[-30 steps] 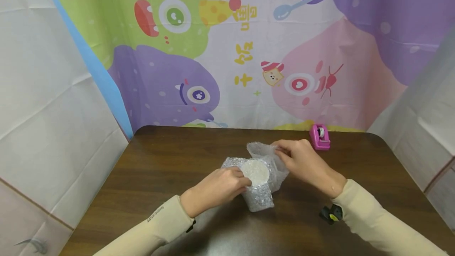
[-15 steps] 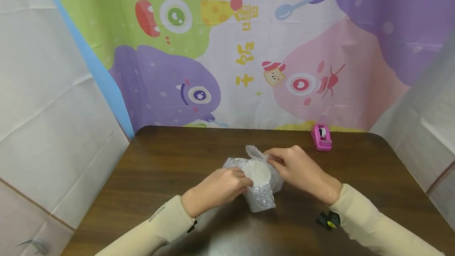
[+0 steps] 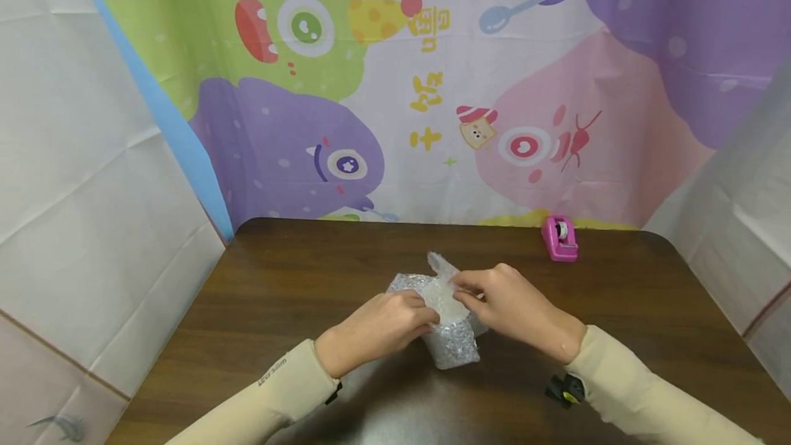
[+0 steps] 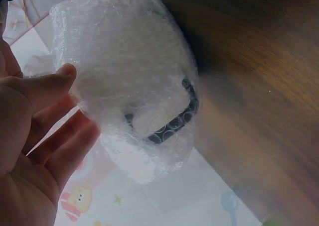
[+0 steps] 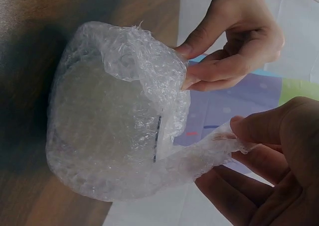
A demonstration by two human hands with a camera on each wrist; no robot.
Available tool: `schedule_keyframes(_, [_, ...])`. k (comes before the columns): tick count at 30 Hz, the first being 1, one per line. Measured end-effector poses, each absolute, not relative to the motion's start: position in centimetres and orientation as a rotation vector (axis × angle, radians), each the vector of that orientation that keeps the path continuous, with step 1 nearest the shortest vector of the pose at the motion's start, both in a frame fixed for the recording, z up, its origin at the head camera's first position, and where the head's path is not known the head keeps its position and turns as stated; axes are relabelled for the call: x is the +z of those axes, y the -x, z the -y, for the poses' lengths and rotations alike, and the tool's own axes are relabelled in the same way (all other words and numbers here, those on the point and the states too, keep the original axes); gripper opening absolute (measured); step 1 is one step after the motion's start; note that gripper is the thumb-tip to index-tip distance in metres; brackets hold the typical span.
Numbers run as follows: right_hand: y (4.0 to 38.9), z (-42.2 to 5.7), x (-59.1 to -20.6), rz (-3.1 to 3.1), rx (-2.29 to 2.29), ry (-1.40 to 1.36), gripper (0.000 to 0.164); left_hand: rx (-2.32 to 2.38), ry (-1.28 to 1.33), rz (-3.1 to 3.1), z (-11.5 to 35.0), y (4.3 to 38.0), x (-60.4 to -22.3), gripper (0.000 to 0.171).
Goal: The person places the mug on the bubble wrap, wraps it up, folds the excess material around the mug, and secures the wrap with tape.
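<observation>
On the table stands a pale mug (image 3: 441, 302), wrapped in clear bubble wrap (image 3: 454, 345). Its dark-edged handle (image 4: 175, 124) shows through the layers in the left wrist view, and a dark line along the rim shows in the right wrist view. My left hand (image 3: 386, 325) pinches the wrap at the near left of the mug's top, thumb against fingers. On the other side, my right hand (image 3: 509, 304) pinches a loose flap of wrap (image 5: 199, 154) between thumb and fingers, pulling it up beside the mug's opening.
A pink tape dispenser (image 3: 559, 239) stands at the back right of the dark wooden table (image 3: 278, 280). Behind the table hangs a cartoon-printed cloth (image 3: 408, 108), with pale panels on both sides.
My right hand has moved left and toward me, drawing the wrap flap in over the mug's top. The left hand has stayed nearly in place.
</observation>
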State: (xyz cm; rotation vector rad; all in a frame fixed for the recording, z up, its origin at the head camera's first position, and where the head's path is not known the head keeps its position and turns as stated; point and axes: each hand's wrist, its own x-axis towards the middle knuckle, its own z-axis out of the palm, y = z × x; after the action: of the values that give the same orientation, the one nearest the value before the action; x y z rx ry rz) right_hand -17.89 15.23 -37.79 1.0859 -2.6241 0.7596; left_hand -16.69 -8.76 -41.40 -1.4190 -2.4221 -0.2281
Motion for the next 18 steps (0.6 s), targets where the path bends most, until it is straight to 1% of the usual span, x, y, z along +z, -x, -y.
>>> schedule_keyframes(11, [17.93,-15.42,-38.33,2.567,0.697,-1.197,0.015,-0.238,1.422,2.422,8.73,16.72,-41.35,0.010])
schedule_keyframes(18, [17.73,-15.41,-38.48,2.547,0.690,-1.242,0.016,-0.278,1.429,2.411,8.81,16.86,-41.61,0.007])
